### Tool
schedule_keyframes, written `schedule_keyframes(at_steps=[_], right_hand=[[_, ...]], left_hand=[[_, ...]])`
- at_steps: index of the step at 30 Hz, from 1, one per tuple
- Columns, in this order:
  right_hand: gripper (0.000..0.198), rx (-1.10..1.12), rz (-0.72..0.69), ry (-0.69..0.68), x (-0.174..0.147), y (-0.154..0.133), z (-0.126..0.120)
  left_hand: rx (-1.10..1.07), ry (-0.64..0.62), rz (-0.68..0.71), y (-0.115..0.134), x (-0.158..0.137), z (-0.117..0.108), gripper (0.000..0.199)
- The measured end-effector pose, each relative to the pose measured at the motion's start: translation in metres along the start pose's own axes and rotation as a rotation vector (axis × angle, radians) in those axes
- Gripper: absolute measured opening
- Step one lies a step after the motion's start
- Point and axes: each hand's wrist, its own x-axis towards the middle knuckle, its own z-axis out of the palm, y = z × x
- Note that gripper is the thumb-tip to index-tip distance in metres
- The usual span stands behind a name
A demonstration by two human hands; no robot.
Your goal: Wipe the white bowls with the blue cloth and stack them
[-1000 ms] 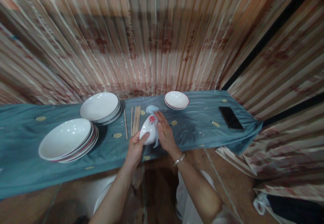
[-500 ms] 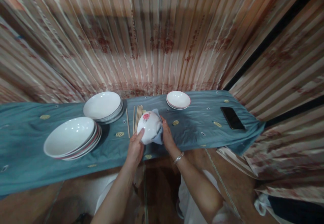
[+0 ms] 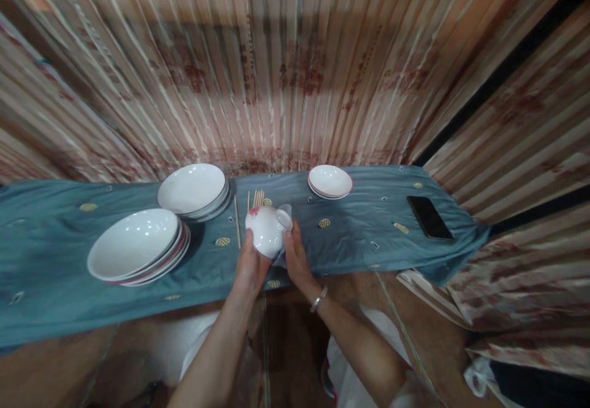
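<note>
A small white bowl with a red flower on its side is tilted over, its foot ring facing right. My left hand grips it from the left, thumb pressed on its outside. At the foot ring, my right hand is closed around a light blue cloth, which shows behind and below the bowl. Its fingers are partly hidden by the bowl. Several wooden chopsticks lie just beyond the bowl, partly covered by it. A single chopstick lies to their left.
On the teal tablecloth, a stack of large white bowls stands front left, with a stack of white plates behind it. Small red-rimmed dishes sit at the back. A black phone lies right. A curtain hangs behind.
The bowl has been turned so that its foot ring, covered by the cloth before, now shows on the right. My right hand has shifted slightly left and closer to it.
</note>
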Motion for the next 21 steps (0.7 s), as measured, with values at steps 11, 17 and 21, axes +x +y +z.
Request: schedule_keyframes(at_steps=[11,17,21], right_hand=[[0.069,-0.505,-0.360,-0.098,-0.036,-0.003,0.001],[0.068,-0.630,-0.506,-0.157,-0.044,-0.009,-0.004],[0.069,-0.693,-0.589,-0.201,-0.045,-0.011,-0.006]], left_hand=[[-0.051,0.028,0.032,0.007,-0.001,0.003,0.047],[-0.054,0.014,-0.023,0.009,-0.002,0.001,0.049],[-0.073,0.017,-0.031,0.010,-0.002,0.001,0.048]])
